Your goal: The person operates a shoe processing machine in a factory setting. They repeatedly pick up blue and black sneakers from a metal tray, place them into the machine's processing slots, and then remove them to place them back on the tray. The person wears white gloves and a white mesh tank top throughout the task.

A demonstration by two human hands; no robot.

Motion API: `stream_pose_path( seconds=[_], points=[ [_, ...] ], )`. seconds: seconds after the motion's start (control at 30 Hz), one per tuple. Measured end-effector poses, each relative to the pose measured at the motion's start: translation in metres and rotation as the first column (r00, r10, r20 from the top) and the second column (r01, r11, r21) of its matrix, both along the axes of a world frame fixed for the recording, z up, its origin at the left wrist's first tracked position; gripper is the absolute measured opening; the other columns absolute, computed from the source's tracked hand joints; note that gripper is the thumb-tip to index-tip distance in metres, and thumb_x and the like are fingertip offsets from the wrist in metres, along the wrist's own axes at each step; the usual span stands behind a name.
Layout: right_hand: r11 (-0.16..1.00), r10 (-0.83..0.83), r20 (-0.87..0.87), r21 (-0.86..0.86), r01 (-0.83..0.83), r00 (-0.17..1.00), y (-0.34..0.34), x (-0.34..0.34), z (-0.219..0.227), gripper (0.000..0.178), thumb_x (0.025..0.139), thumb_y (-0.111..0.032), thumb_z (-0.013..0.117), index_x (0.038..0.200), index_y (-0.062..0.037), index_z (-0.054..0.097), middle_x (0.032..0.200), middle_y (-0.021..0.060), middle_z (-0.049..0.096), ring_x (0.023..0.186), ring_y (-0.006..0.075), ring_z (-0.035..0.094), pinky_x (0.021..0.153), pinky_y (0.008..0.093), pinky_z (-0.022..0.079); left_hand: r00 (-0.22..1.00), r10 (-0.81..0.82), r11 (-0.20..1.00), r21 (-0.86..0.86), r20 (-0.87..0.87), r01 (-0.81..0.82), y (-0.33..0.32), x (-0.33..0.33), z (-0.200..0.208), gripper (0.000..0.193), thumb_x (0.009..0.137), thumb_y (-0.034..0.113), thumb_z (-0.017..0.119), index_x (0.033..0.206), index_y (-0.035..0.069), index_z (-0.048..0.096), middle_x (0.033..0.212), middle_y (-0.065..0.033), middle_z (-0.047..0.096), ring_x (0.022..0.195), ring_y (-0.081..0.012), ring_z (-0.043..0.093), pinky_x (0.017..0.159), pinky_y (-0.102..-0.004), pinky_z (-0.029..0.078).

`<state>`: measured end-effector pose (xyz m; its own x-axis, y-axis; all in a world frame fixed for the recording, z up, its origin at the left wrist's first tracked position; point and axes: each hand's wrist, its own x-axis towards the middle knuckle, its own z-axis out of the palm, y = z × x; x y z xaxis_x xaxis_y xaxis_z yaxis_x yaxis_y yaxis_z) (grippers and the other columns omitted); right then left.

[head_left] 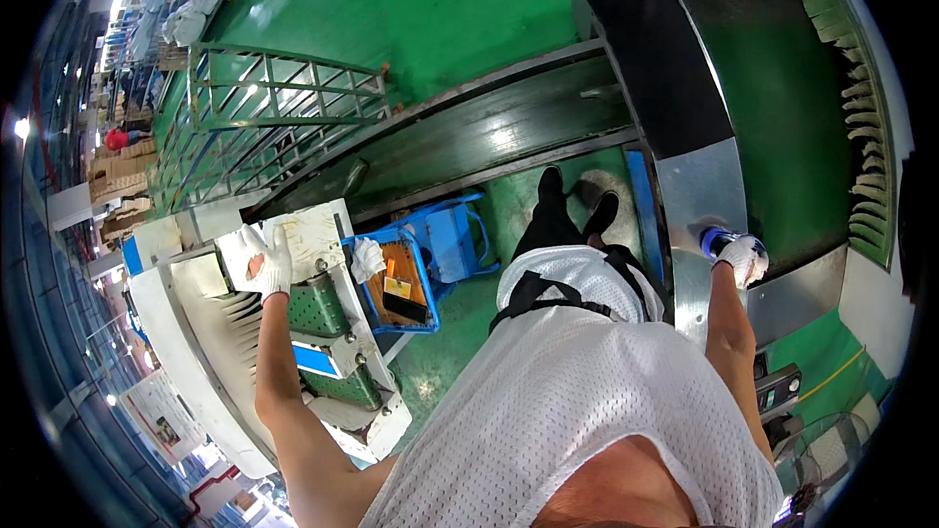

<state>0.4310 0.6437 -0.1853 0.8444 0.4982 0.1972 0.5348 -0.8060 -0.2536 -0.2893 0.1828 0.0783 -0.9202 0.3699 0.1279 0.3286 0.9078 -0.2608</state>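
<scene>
The right hand (748,259), in a white glove at the right of the frame, has its fingers curled together around a blue rounded item (719,239), partly hidden by the glove. This item lies over the inner edge of a metal machine frame (696,191). The left hand (264,262), also gloved, is at the left of the frame with its fingers spread apart and nothing in its grasp; bare skin shows through the glove. It is over a pale machine (176,303), but whether it touches the surface I cannot tell.

Just below the left hand are two green perforated parts (318,311). Right of them, near the centre, stands a blue chair (440,240) with a brown seat, on which lie a white cloth (368,259), a yellow card (397,286) and a flat black object (403,306).

Beside the metal frame, a green belt (778,108) fills the upper right, edged by pale strips (866,137); a black sheet (655,59) covers part of the frame. A long dark trough (489,142) crosses the upper middle, with a metal rack (284,120) behind it at upper left. Green floor (440,0) extends across the top, and a fan (827,450) stands at lower right.
</scene>
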Motion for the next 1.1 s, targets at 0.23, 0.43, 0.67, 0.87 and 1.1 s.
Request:
stream_pose_path(
  seconds=[0.23,0.43,0.67,0.87,1.1],
  points=[
    [1.000,0.003,-0.120,-0.021,-0.006,0.993,-0.001,-0.005,0.015,0.046,0.080,-0.038,0.063,0.117,-0.0101,0.067,0.117,0.0138,0.068,0.107,0.0323,0.065,0.091,0.0476,0.052,1.000,0.005,1.000,0.022,-0.005,-0.004,-0.001,-0.001,0.000,0.085,0.094,0.056,0.057,0.153,0.000,0.030,0.156,-0.0258,0.033,0.145,-0.0410,0.031,0.118,-0.0465,0.026],
    [0.999,0.023,-0.022,0.043,-0.023,0.999,-0.002,0.004,-0.008,0.047,0.081,-0.040,0.063,0.119,-0.0124,0.063,0.114,0.0126,0.067,0.104,0.0317,0.065,0.090,0.0518,0.049,0.999,0.020,0.998,-0.066,-0.037,-0.022,-0.001,0.002,0.003,0.086,0.094,0.057,0.056,0.153,0.001,0.030,0.157,-0.0247,0.033,0.145,-0.0399,0.032,0.118,-0.0461,0.027],
    [0.996,-0.005,-0.179,-0.084,-0.010,0.984,0.004,-0.015,0.028,0.047,0.082,-0.040,0.061,0.120,-0.0111,0.063,0.117,0.0140,0.067,0.110,0.0329,0.064,0.088,0.0506,0.051,0.994,0.111,0.992,-0.069,0.018,-0.109,0.017,0.021,0.016,0.087,0.093,0.056,0.058,0.153,-0.001,0.031,0.157,-0.0248,0.033,0.145,-0.0397,0.031,0.119,-0.0454,0.025],
    [1.000,0.025,0.000,0.012,-0.025,1.000,-0.003,-0.005,0.004,0.047,0.083,-0.040,0.058,0.119,-0.0089,0.064,0.116,0.0151,0.067,0.108,0.0330,0.065,0.090,0.0497,0.052,0.998,0.057,0.998,-0.011,0.011,-0.057,0.006,0.003,0.005,0.088,0.093,0.054,0.060,0.153,-0.001,0.029,0.157,-0.0261,0.031,0.146,-0.0398,0.030,0.119,-0.0448,0.024],
    [0.999,0.015,-0.034,-0.031,-0.016,0.999,-0.001,-0.008,0.011,0.050,0.083,-0.040,0.058,0.122,-0.0090,0.062,0.118,0.0161,0.066,0.107,0.0330,0.065,0.092,0.0492,0.051,1.000,0.004,1.000,-0.001,-0.007,-0.004,-0.003,0.000,0.001,0.087,0.093,0.054,0.060,0.154,0.000,0.028,0.157,-0.0261,0.032,0.146,-0.0404,0.030,0.119,-0.0459,0.023]
  ],
)
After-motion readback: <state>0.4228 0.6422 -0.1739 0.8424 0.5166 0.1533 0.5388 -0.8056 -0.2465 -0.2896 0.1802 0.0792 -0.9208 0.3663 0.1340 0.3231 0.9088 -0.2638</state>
